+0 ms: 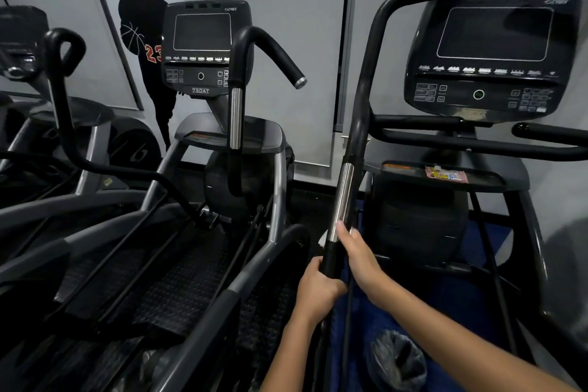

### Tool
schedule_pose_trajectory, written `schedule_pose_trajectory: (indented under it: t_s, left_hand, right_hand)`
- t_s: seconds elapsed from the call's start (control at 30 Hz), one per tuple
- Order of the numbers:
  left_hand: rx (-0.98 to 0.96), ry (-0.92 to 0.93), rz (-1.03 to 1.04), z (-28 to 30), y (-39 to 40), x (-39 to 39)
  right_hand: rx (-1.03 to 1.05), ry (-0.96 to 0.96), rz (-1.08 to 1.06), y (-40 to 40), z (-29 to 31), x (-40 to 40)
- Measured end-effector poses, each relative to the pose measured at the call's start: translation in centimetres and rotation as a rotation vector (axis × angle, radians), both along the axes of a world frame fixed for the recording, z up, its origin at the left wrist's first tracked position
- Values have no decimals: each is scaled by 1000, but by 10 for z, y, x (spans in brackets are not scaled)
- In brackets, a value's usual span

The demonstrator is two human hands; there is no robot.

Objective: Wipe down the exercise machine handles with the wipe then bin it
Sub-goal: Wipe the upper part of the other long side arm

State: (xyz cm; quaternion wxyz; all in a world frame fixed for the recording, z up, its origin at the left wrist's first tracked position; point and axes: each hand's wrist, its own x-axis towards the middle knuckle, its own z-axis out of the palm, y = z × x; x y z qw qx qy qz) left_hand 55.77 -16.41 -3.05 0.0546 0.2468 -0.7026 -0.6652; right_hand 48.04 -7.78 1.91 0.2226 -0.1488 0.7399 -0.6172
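A lined bin [397,360] stands nearest, at the machine's foot. The left hand [318,289] clenches the black handle [342,200]; the right hand [356,251] wraps it at the chrome section's lower end. The wipe is hidden, presumably under the right palm. Best to keep steady pressure and slide upward toward the console [490,51].

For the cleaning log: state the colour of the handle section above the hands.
Shiny silver chrome section, black above and below; head view.
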Motion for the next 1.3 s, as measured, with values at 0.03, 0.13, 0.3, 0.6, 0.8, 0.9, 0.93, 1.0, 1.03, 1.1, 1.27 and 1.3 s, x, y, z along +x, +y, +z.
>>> schedule_pose_trajectory:
  t_s: [0.03, 0.13, 0.3, 0.6, 0.8, 0.9, 0.93, 1.0, 1.03, 1.1, 1.27, 1.3]
  left_hand:
    - [10, -8, 11, 0, 1, 2]
    - [-9, -30, -6, -4, 2, 8]
    - [50, -89, -28, -18, 3, 28]
    - [38, -286, -73, -19, 5, 49]
    - [52, -354, -121, -32, 5, 58]
    - [46, -347, -116, -28, 6, 60]
    - [57, -343, -103, -24, 8, 62]
    - [86, -326, -94, -26, 9, 62]
    - [99, -324, -96, -27, 9, 64]
    - [94, -338, -103, -28, 10, 67]
    - [141, -347, -111, -32, 16, 85]
    - [156, -350, -114, -33, 17, 89]
  right_hand:
    - [-7, -13, 21, 0, 2, -1]
    - [-118, -111, -12, -16, 25, -31]
    - [-277, -67, -31, -38, 78, -77]
    - [-57, -130, 87, -7, -1, -8]
    - [42, -31, 16, 2, -11, 27]
    - [135, 191, 16, 6, -16, 51]
    - [163, 267, 19, 8, -19, 58]
    - [192, 397, 59, 10, -26, 70]
    - [206, 449, 79, 12, -31, 73]
    - [234, 585, 103, 16, -40, 77]
    - [547, 1125, 224, 34, -63, 65]
    - [601, 1242, 302, 37, -68, 64]
